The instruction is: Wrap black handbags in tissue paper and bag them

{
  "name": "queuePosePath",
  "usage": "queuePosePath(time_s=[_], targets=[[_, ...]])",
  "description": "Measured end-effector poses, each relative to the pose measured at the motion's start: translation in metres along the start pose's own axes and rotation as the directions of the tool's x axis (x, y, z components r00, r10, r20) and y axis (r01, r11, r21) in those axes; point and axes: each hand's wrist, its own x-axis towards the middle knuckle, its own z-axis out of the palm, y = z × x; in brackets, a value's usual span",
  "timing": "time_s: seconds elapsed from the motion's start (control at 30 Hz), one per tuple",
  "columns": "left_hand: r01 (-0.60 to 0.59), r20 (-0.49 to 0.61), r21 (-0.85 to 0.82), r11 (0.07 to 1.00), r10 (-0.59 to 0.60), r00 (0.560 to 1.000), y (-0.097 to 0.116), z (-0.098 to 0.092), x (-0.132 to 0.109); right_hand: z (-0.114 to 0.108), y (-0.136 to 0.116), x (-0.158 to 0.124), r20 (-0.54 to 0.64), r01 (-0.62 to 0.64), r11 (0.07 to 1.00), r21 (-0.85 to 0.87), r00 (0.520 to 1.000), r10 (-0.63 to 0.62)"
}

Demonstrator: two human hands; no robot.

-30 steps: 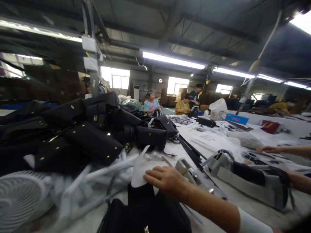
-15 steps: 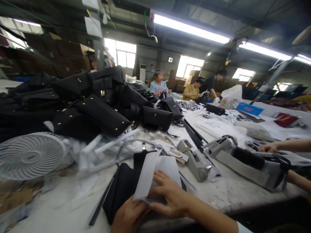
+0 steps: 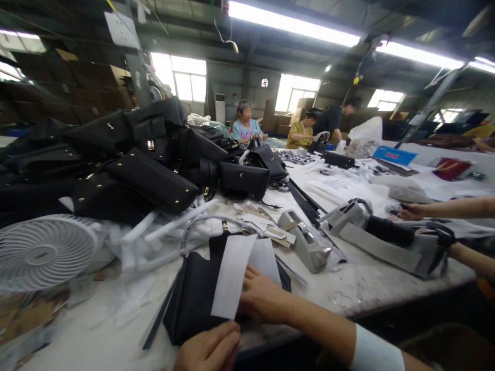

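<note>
Two bare hands in close: the left hand (image 3: pixel 211 348), fingers bunched at the near edge of a smooth black bag (image 3: pixel 189 299); the right hand (image 3: pixel 263 296), fingertips hidden behind a flat, matte white strip (image 3: pixel 233 275) (can't tell what either grips). That bag's on the table (image 3: pixel 93 335). Outward, a round ribbed fan (image 3: pixel 42 252), gold-studded bags (image 3: pixel 154 178) heaped. And the left hand's come into view since a second ago!

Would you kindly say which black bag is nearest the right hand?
The black bag partly covered by the white strip, close by the right hand; the piled bags lie farther back.
</note>
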Motion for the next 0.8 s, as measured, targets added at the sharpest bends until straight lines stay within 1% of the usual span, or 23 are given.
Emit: queuePosePath(time_s=[0.03, 0.1, 0.13, 0.17, 0.2, 0.23, 0.27, 0.33, 0.37, 0.4, 0.43, 0.47, 0.5, 0.6, 0.67, 0.73, 0.8], targets=[[-0.031, 0.000, 0.010, 0.999, 0.031, 1.000, 0.006, -0.003, 0.010, 0.001, 0.001, 0.000, 0.003, 0.011, 1.000, -0.010, 1.000, -0.011], [-0.103, 0.041, 0.062, 0.993, 0.101, 0.994, 0.012, -0.008, 0.032, 0.003, 0.002, 0.000, 0.010, 0.021, 1.000, -0.014, 1.000, -0.021], [-0.131, 0.109, 0.114, 0.985, 0.119, 0.987, 0.011, -0.010, 0.042, 0.004, 0.002, 0.000, 0.019, 0.017, 1.000, -0.006, 1.000, -0.017], [-0.139, 0.188, 0.176, 0.975, 0.106, 0.976, 0.009, -0.013, 0.049, 0.005, 0.002, -0.001, 0.028, 0.008, 1.000, 0.007, 1.000, -0.009], [-0.134, 0.273, 0.252, 0.958, 0.062, 0.960, 0.004, -0.015, 0.054, 0.006, 0.002, -0.002, 0.034, -0.001, 1.000, 0.023, 0.999, 0.001], [-0.111, 0.341, 0.339, 0.934, -0.012, 0.940, -0.002, -0.018, 0.055, 0.006, 0.003, -0.003, 0.036, -0.009, 0.999, 0.039, 0.999, 0.008], [-0.080, 0.381, 0.423, 0.903, -0.097, 0.920, -0.008, -0.022, 0.054, 0.006, 0.003, -0.004, 0.034, -0.010, 0.998, 0.055, 0.999, 0.008], [-0.033, 0.459, 0.525, 0.850, -0.251, 0.853, -0.020, -0.030, 0.046, 0.005, 0.003, -0.006, 0.029, 0.007, 0.997, 0.081, 1.000, -0.009], [-0.024, 0.501, 0.540, 0.842, -0.299, 0.812, -0.025, -0.034, 0.042, 0.004, 0.003, -0.007, 0.026, 0.017, 0.995, 0.096, 0.999, -0.019], [-0.021, 0.543, 0.538, 0.843, -0.328, 0.773, -0.029, -0.037, 0.038, 0.003, 0.004, -0.008, 0.023, 0.025, 0.993, 0.113, 0.999, -0.028], [-0.026, 0.578, 0.524, 0.851, -0.334, 0.745, -0.032, -0.040, 0.035, 0.003, 0.004, -0.008, 0.019, 0.032, 0.991, 0.130, 0.999, -0.034], [-0.038, 0.596, 0.507, 0.861, -0.319, 0.737, -0.034, -0.040, 0.034, 0.002, 0.005, -0.009, 0.013, 0.035, 0.988, 0.148, 0.999, -0.037], [-0.060, 0.599, 0.492, 0.868, -0.288, 0.747, -0.036, -0.040, 0.032, 0.001, 0.006, -0.009, 0.004, 0.037, 0.985, 0.166, 0.999, -0.038], [-0.182, 0.559, 0.416, 0.891, -0.092, 0.824, -0.042, -0.031, 0.027, -0.003, 0.009, -0.011, -0.024, 0.031, 0.979, 0.203, 0.999, -0.027], [-0.223, 0.518, 0.366, 0.903, 0.001, 0.855, -0.045, -0.023, 0.020, -0.006, 0.011, -0.014, -0.035, 0.015, 0.978, 0.210, 0.999, -0.008], [-0.215, 0.502, 0.354, 0.910, 0.009, 0.865, -0.046, -0.017, 0.011, -0.011, 0.014, -0.018, -0.044, -0.008, 0.977, 0.213, 0.999, 0.017], [-0.221, 0.511, 0.389, 0.894, -0.010, 0.860, -0.044, -0.015, 0.004, -0.016, 0.016, -0.021, -0.061, -0.023, 0.976, 0.215, 0.997, 0.036]])
